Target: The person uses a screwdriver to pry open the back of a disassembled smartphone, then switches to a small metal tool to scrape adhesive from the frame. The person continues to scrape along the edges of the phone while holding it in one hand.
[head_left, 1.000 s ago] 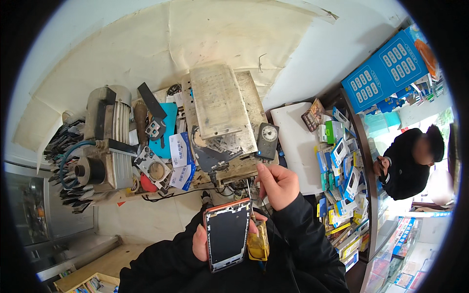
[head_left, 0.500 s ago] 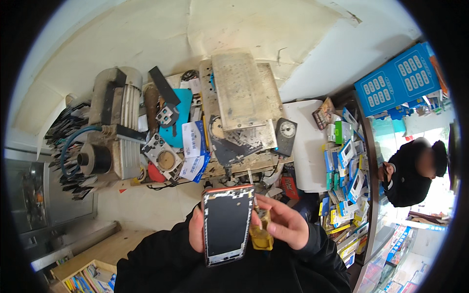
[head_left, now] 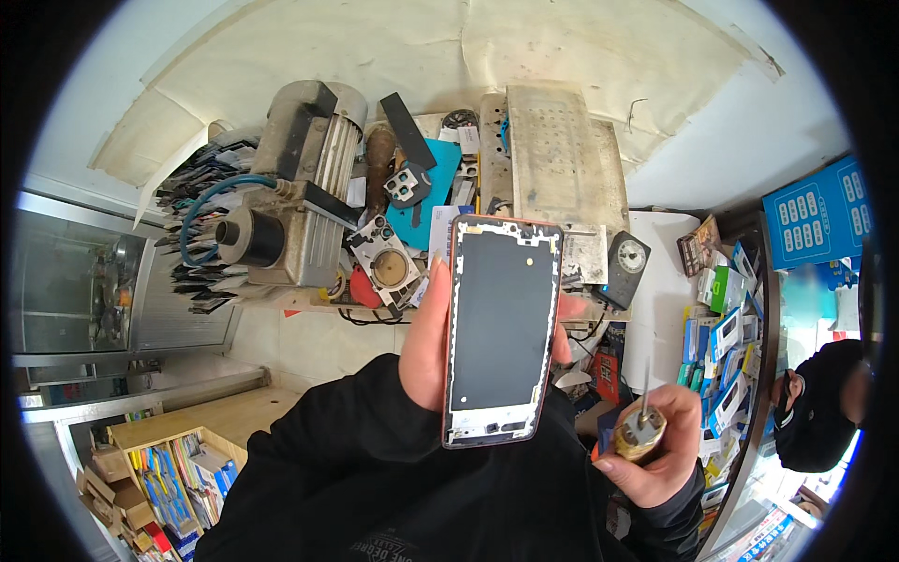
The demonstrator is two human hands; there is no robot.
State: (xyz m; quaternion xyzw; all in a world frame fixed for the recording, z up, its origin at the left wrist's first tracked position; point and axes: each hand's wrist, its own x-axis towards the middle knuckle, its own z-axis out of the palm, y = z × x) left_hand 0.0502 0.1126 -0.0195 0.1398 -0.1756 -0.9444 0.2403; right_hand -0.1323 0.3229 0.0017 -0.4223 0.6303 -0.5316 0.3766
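Note:
My left hand (head_left: 427, 342) is closed around a smartphone frame (head_left: 503, 323), thumb on one long edge and fingertips showing past the other. The frame stands nearly upright, its dark flat inside turned to me, with torn white residue along the border and an orange-red outer rim. Lower and to the right, my right hand (head_left: 672, 450) grips a thin-bladed hand tool (head_left: 640, 435). Its thick handle is yellowish-brown, and a slim metal shaft points up from it. The exact kind of tool does not show. Tool and frame are apart.
Behind the frame, a cluttered bench carries a motor pump (head_left: 298, 178), a stained metal plate (head_left: 552, 155) and a black box with a dial (head_left: 626, 267). Boxed packages (head_left: 729, 351) are piled at right, beside a glass counter. A person in black (head_left: 817, 407) is beyond it.
The phone frame has come up and away from my body in my left hand. My right hand has moved right with the tool, away from the frame. The view has shifted left.

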